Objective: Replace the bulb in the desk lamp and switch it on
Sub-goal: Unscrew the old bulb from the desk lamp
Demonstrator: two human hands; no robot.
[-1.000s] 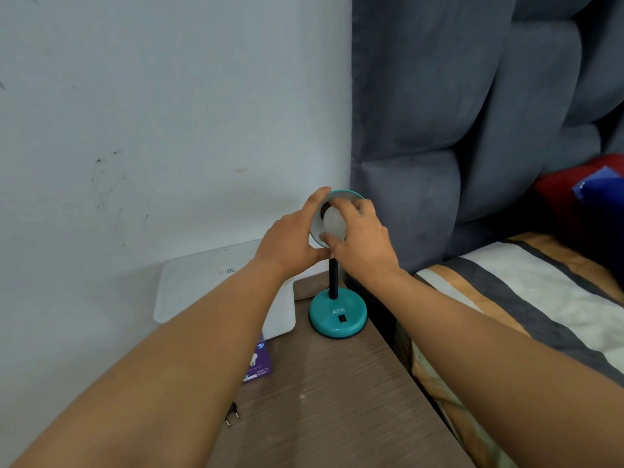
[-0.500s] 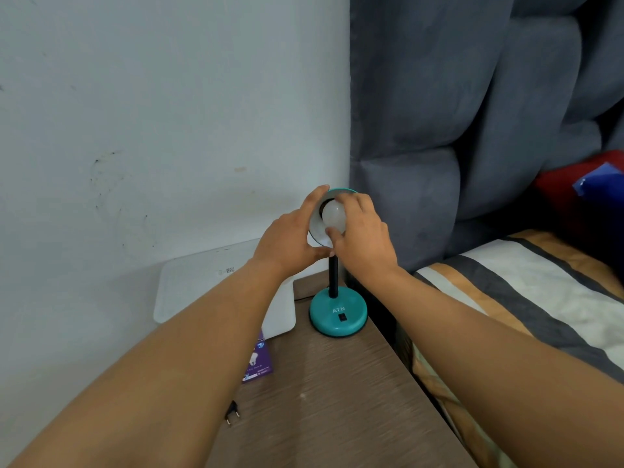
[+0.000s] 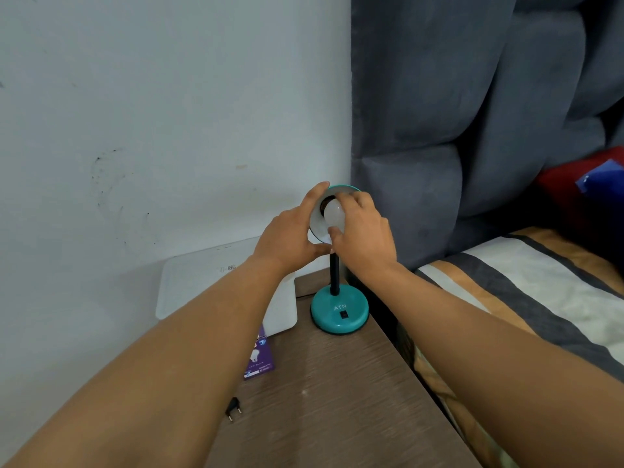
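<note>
A teal desk lamp stands at the back of a brown bedside table, its round base [image 3: 339,309] carrying a small black switch. Its shade [image 3: 316,219] is tilted toward me. My left hand [image 3: 290,236] grips the shade's left rim. A white bulb [image 3: 334,214] sits in the shade's socket, and my right hand [image 3: 363,231] is closed around it with thumb below and fingers above. The black stem [image 3: 334,275] shows between my wrists. The lamp's plug [image 3: 232,407] lies loose on the table near my left forearm.
A white flat box [image 3: 202,282] leans against the wall behind the table. A purple bulb package [image 3: 259,359] lies on the table top [image 3: 331,400]. A grey padded headboard [image 3: 472,113] and a striped bed [image 3: 540,282] are to the right.
My right hand has shifted its fingers around the bulb, showing more of the white bulb and dark socket. My left hand stays on the shade.
</note>
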